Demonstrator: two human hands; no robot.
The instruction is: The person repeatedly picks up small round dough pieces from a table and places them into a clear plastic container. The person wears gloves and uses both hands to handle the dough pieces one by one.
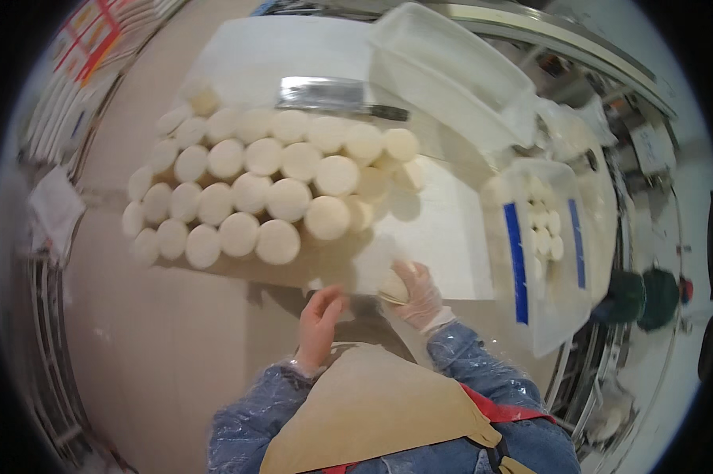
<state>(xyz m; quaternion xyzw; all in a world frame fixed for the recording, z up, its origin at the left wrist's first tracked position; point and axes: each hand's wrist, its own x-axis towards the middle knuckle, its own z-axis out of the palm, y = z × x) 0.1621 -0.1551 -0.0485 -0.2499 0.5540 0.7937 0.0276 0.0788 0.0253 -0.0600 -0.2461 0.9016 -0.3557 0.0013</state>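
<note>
My right hand (420, 299), in a clear plastic glove, is closed around pale round dough pieces (394, 288) that look like a small stack of discs. They are held just over the near edge of the white board (451, 237). To the left, my bare left hand (321, 320) has its fingers curled together and slightly blurred. Whatever it may hold does not show clearly. Beyond both hands stand several rows of round, pale dough stacks (289, 199), packed close on the board's left part. A cleaver (321, 93) with a black handle lies flat behind them.
A white plastic tub (451, 63) stands at the far right of the board. Nearer on the right is a translucent bin (542, 316) with blue strips and several pale round pieces inside. Stacked packages (72, 103) are at the far left. A white cloth (56, 207) hangs below them.
</note>
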